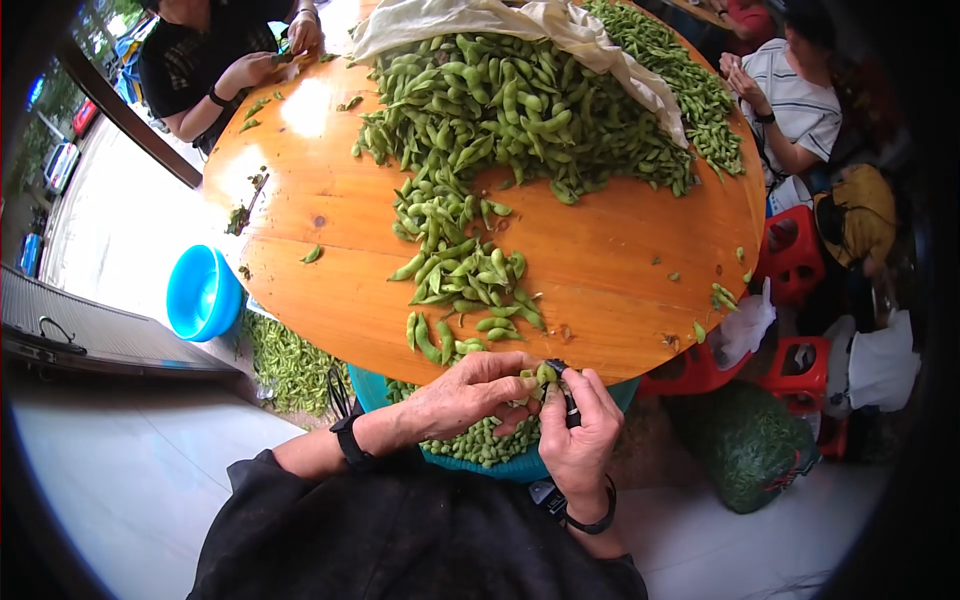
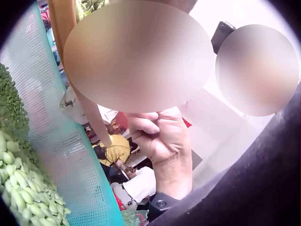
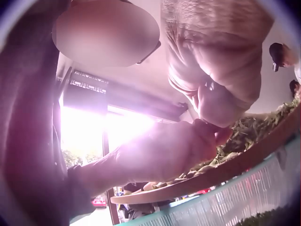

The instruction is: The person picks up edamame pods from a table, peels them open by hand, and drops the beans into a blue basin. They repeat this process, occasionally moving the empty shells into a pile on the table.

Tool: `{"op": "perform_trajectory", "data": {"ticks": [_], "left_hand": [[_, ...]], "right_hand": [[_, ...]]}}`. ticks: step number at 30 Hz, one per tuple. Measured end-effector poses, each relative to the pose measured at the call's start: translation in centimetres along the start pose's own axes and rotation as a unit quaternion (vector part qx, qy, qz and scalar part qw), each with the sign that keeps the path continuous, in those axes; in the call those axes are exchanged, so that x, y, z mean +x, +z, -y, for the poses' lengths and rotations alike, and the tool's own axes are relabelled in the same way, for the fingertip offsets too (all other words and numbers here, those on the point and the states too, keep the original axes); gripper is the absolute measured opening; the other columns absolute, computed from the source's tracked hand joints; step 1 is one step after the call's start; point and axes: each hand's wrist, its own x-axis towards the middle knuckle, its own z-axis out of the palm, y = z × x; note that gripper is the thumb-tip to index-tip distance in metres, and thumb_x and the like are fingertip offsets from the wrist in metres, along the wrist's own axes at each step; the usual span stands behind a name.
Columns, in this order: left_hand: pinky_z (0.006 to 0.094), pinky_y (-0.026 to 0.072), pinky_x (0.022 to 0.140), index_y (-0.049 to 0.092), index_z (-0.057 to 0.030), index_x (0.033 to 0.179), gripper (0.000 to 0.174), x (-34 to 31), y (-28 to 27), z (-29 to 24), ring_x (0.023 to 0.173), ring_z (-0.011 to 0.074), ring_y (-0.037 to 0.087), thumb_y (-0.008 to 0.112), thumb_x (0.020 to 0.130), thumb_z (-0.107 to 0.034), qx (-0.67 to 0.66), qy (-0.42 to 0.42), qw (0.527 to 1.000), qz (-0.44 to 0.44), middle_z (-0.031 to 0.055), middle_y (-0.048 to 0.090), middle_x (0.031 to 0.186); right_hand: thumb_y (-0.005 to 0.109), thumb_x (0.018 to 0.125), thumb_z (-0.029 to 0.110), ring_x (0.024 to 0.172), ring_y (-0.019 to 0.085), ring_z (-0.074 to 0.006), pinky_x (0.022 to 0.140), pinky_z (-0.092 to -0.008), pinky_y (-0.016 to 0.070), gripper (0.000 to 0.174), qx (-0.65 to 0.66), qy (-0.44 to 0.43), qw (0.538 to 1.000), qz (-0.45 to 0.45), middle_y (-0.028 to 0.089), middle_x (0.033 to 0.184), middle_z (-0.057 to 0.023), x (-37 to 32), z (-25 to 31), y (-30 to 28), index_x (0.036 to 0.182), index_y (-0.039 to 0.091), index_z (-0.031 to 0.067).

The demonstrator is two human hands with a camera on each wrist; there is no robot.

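At the near edge of the round wooden table (image 1: 620,270), both my hands meet on one green edamame pod (image 1: 545,375). My left hand (image 1: 470,395) curls its fingers round the pod from the left. My right hand (image 1: 580,430) pinches it from the right, with a small dark object by the thumb. Directly beneath them stands a teal mesh basket (image 2: 61,155) holding shelled beans (image 2: 19,188). From below, the right wrist view shows my right hand (image 3: 216,61) and left hand (image 3: 169,150) touching. A large heap of pods (image 1: 500,110) trails down the table toward me.
A white cloth (image 1: 560,30) covers the heap's far side. Two other people (image 1: 220,60) (image 1: 800,100) sit at the far rim. A blue bowl (image 1: 200,293) and loose pods (image 1: 290,365) lie on the floor left; red stools (image 1: 790,250) and a green sack (image 1: 745,440) stand right.
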Motion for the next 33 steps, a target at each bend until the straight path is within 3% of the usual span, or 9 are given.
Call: {"op": "perform_trajectory", "data": {"ticks": [3, 8, 10, 14, 16, 18, 19, 24, 33], "left_hand": [[0.0254, 0.0447, 0.059, 0.057, 0.0013, 0.114, 0.024, 0.1, 0.2, 0.4, 0.065, 0.0088, 0.052, 0.051, 0.102, -0.019, 0.049, 0.024, 0.998, 0.013, 0.003, 0.058, 0.083], [0.0269, 0.048, 0.066, 0.061, -0.001, 0.111, 0.024, -0.1, 0.0, 1.8, 0.074, 0.0119, 0.058, 0.055, 0.102, -0.022, 0.139, -0.033, 0.988, 0.059, 0.0043, 0.062, 0.086], [0.0329, 0.0519, 0.077, 0.062, 0.0, 0.11, 0.023, -0.9, -0.1, 1.1, 0.089, 0.0214, 0.065, 0.057, 0.1, -0.02, 0.4, 0.068, 0.908, 0.105, 0.0104, 0.067, 0.097], [0.0403, 0.0524, 0.087, 0.066, 0.0003, 0.104, 0.016, -2.5, -0.3, -1.6, 0.102, 0.03, 0.065, 0.066, 0.093, -0.011, 0.464, 0.181, 0.856, 0.139, 0.0134, 0.068, 0.105], [0.0397, 0.0531, 0.082, 0.067, -0.0019, 0.1, 0.017, -2.7, -0.3, -2.6, 0.097, 0.0299, 0.064, 0.071, 0.085, -0.007, 0.551, 0.24, 0.798, -0.048, 0.0114, 0.066, 0.098], [0.0388, 0.0522, 0.075, 0.067, -0.0031, 0.1, 0.023, -1.3, -1.4, -3.1, 0.088, 0.0286, 0.059, 0.073, 0.078, -0.005, 0.692, 0.306, 0.632, -0.164, 0.0087, 0.061, 0.092], [0.0388, 0.0522, 0.075, 0.067, -0.0031, 0.1, 0.023, -0.5, -2.0, -2.8, 0.088, 0.0286, 0.059, 0.073, 0.078, -0.005, 0.692, 0.307, 0.632, -0.164, 0.0087, 0.061, 0.092], [0.038, 0.0495, 0.072, 0.065, -0.0044, 0.1, 0.032, 0.8, -2.4, -2.2, 0.085, 0.0274, 0.053, 0.074, 0.069, -0.007, 0.765, 0.301, 0.542, -0.173, 0.008, 0.054, 0.091], [0.0446, 0.0442, 0.077, 0.058, -0.0047, 0.106, 0.037, 1.1, -1.1, -1.5, 0.089, 0.0318, 0.051, 0.068, 0.07, -0.002, 0.742, 0.288, 0.581, -0.171, 0.0142, 0.051, 0.097]], "right_hand": [[0.063, 0.081, -0.005, 0.068, 0.062, -0.0322, 0.061, -0.036, 0.0496, 0.015, 0.018, 0.021, 1.0, 0.009, 0.059, 0.08, -0.0168, -0.2, -0.2, -0.3, 0.097, 0.063, -0.0073], [0.06, 0.087, -0.003, 0.059, 0.06, -0.0141, 0.051, -0.0272, 0.046, 0.012, 0.194, 0.143, 0.97, 0.003, 0.06, 0.078, -0.0085, -0.5, -0.7, -1.9, 0.099, 0.062, -0.0076], [0.052, 0.094, 0.001, 0.054, 0.049, -0.0045, 0.046, -0.0209, 0.0389, 0.016, 0.243, 0.183, 0.952, -0.04, 0.058, 0.078, -0.0022, -0.4, -1.4, -4.1, 0.104, 0.062, -0.0057], [0.049, 0.098, 0.006, 0.053, 0.038, -0.0003, 0.043, -0.018, 0.0284, 0.018, 0.128, 0.219, 0.955, -0.155, 0.051, 0.07, 0.0036, -1.7, -5.5, -10.8, 0.107, 0.062, -0.0023], [0.055, 0.091, 0.002, 0.058, 0.057, -0.0197, 0.054, -0.0323, 0.0465, 0.028, -0.22, 0.22, 0.939, -0.146, 0.063, 0.077, -0.0152, -3.2, -9.2, -13.8, 0.115, 0.059, -0.0105], [0.055, 0.088, 0.0, 0.079, 0.066, -0.0382, 0.072, -0.0422, 0.0512, 0.031, -0.442, 0.106, 0.88, -0.14, 0.066, 0.093, -0.0281, -3.8, -10.9, -14.7, 0.117, 0.059, -0.0115], [0.055, 0.088, 0.0, 0.079, 0.066, -0.0382, 0.072, -0.0422, 0.0512, 0.031, -0.443, 0.106, 0.879, -0.141, 0.066, 0.093, -0.0281, -3.9, -11.0, -14.9, 0.117, 0.059, -0.0115], [0.056, 0.087, -0.001, 0.085, 0.065, -0.0424, 0.076, -0.0439, 0.0507, 0.028, -0.277, 0.148, 0.936, -0.163, 0.067, 0.097, -0.0267, -2.6, -8.4, -11.8, 0.113, 0.061, -0.0091], [0.059, 0.085, -0.003, 0.073, 0.069, -0.0211, 0.067, -0.0306, 0.0526, 0.023, 0.074, 0.133, 0.986, 0.068, 0.07, 0.082, -0.0162, 1.5, -2.6, -2.1, 0.107, 0.066, -0.0065]]}}
